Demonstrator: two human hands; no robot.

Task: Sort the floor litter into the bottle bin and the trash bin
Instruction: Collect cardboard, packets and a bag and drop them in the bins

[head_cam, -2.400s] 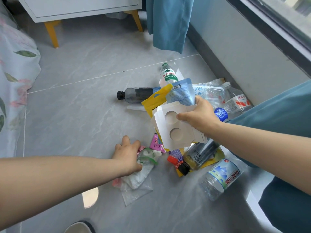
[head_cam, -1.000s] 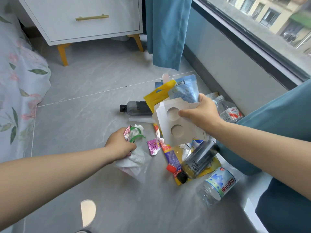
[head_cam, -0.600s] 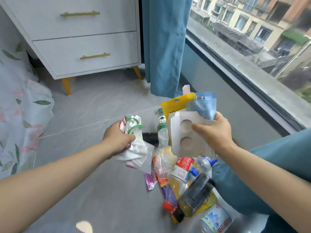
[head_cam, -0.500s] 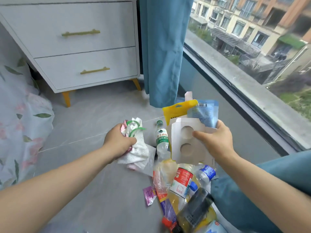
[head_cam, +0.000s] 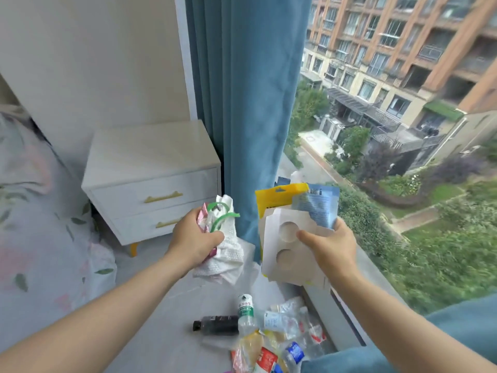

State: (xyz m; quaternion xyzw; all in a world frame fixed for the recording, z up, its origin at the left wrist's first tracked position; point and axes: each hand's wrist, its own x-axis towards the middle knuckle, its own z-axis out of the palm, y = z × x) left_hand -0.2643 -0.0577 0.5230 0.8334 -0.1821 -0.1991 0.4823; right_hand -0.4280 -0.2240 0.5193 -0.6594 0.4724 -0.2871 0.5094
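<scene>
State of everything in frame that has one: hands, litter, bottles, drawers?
left hand: grips tissue wad, off the floor
right hand: pinches white card, yellow pouch, blue pouch together
dark bottle: capped, lying on floor
green-label bottle: capped, lying on floor
nightstand drawers: both shut

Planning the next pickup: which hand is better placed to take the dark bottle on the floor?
Left, probably. The dark bottle lies nearly below the left hand, while the right hand is farther off to the side. Both are full, though: tissue wad left, packaging stack right, so it must unload first.
</scene>
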